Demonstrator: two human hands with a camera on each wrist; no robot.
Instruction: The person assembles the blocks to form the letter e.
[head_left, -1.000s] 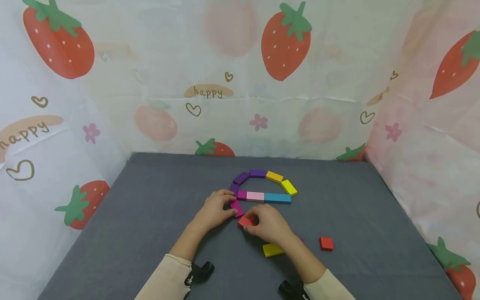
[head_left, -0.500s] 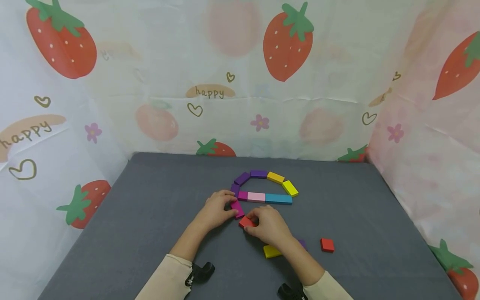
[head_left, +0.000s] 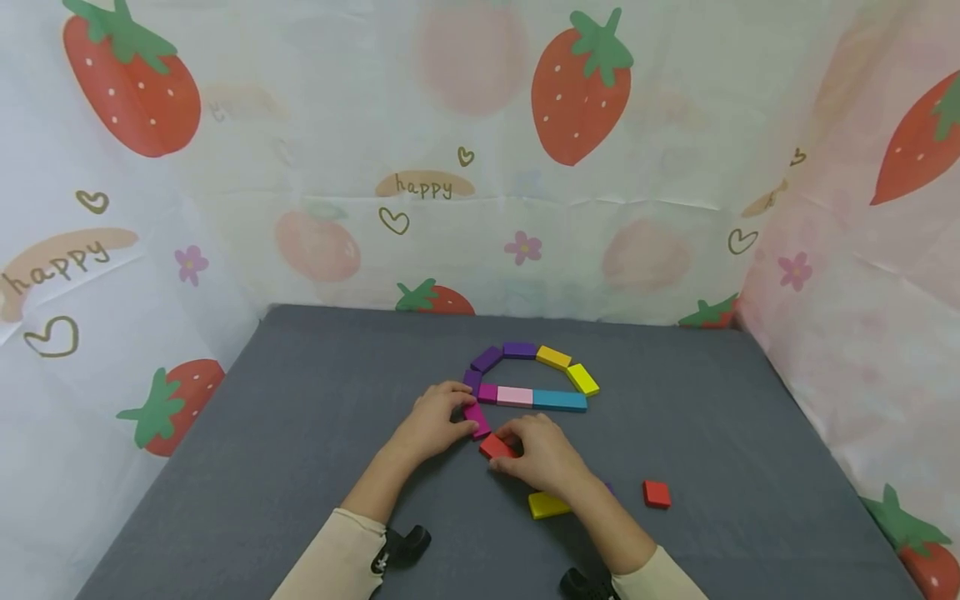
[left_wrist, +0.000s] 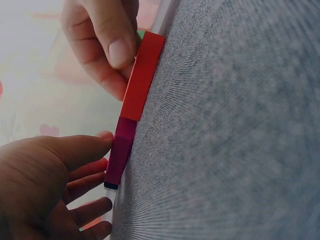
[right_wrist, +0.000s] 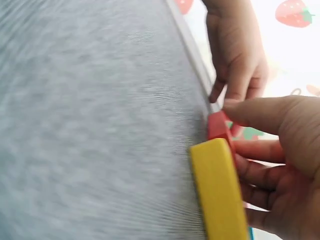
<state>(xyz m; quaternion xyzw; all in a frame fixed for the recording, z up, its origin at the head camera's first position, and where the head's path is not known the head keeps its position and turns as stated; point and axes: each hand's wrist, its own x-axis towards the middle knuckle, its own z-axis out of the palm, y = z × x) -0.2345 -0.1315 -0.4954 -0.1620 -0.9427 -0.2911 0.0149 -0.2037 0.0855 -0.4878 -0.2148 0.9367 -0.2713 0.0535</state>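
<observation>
In the head view my left hand holds a magenta block between thumb and fingers, flat on the grey cloth. Against its near end lies a red block, which my right hand pinches at its side. The left wrist view shows the red block and magenta block end to end. Purple blocks and yellow blocks form an arc beyond. A row with a pink block and a blue block runs beneath that arc.
A yellow block lies under my right forearm, with a purple piece mostly hidden behind the arm. Farther right sits another red block. The grey table is bounded by a strawberry-print curtain.
My right thumb has slid slightly down along the red block, and more of the block's top shows. The left hand stays on the magenta block. The head view has shifted a little.
</observation>
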